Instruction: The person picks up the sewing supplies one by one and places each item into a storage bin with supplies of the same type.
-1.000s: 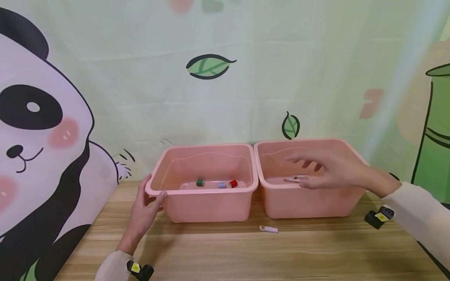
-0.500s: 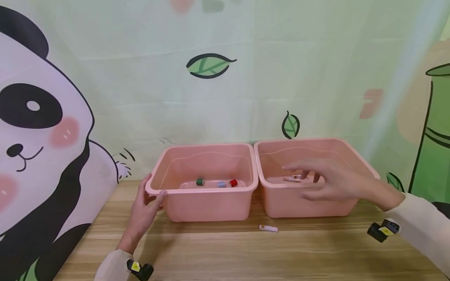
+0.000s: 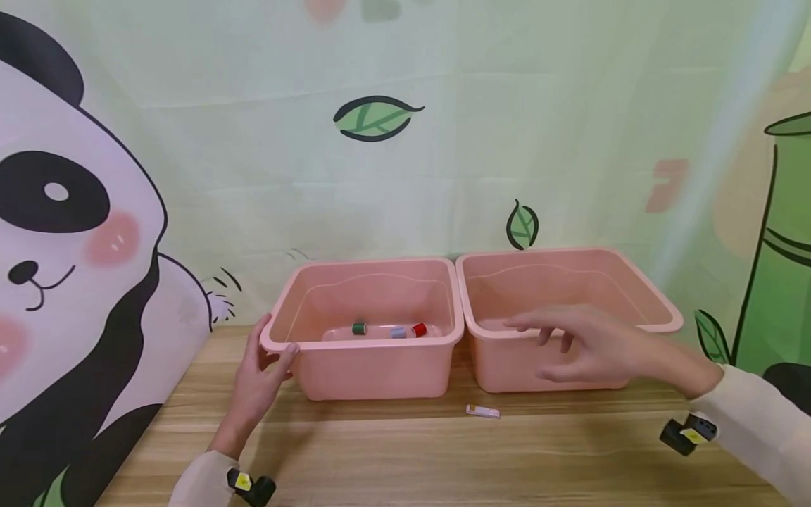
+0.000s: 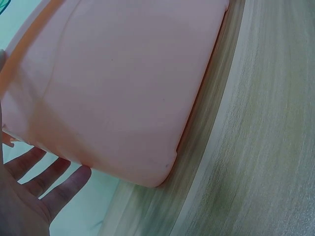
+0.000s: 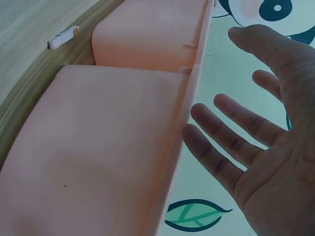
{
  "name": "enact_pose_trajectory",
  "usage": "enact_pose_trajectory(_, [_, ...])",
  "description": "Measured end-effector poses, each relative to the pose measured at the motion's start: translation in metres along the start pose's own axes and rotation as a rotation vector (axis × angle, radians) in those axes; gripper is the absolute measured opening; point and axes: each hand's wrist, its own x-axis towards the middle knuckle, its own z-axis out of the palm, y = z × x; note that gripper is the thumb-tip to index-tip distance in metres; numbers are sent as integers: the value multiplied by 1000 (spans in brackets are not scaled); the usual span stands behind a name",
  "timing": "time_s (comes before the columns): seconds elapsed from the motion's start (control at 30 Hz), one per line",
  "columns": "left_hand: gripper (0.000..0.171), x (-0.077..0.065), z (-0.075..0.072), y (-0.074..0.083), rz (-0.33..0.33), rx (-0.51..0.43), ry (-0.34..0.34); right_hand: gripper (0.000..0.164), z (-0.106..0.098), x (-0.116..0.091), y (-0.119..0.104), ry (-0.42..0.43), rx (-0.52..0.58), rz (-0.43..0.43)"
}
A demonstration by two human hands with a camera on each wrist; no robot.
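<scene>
My left hand (image 3: 258,384) holds the front left corner of a pink plastic bin (image 3: 374,372), thumb at the front rim and fingers along the side. On this bin's floor lie small thread spools: a green spool (image 3: 359,329), a light blue spool (image 3: 398,332) and a red spool (image 3: 419,329). My right hand (image 3: 592,345) hovers empty at the front of a second pink bin (image 3: 510,362), fingers spread and slightly bent. It hides part of that bin's inside. A small white oblong piece with an orange end (image 3: 483,411) lies on the table before the bins.
Both bins stand side by side on a wood-grain table (image 3: 405,458), their rims almost touching. Behind them hangs a pale green cloth (image 3: 266,141) printed with a panda and leaves. A small dark camera (image 3: 687,433) is strapped at the right wrist.
My right hand has come down and slightly nearer, from over the right bin to its front rim. The small white pieces inside that bin are now hidden. The left hand stays put.
</scene>
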Motion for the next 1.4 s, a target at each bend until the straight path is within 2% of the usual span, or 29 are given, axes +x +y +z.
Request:
enact_pose_trajectory(0.43, [82, 0, 0, -1, 5, 0, 6, 65, 19, -5, 0, -62, 31, 64])
enact_pose_trajectory(0.73, [81, 1, 0, -1, 8, -28, 11, 57, 33, -6, 3, -55, 19, 37])
enact_pose_trajectory(1.0, [81, 2, 1, -2, 11, -34, 9, 55, 47, -9, 4, -91, 72, 96])
enact_pose_trajectory(1.23, [80, 2, 0, -2, 19, -49, 10, 54, 63, -8, 11, -134, 90, 123])
enact_pose_trajectory(1.4, [81, 2, 1, -2, 16, -46, 6, 54, 76, -8, 17, -139, 82, 108])
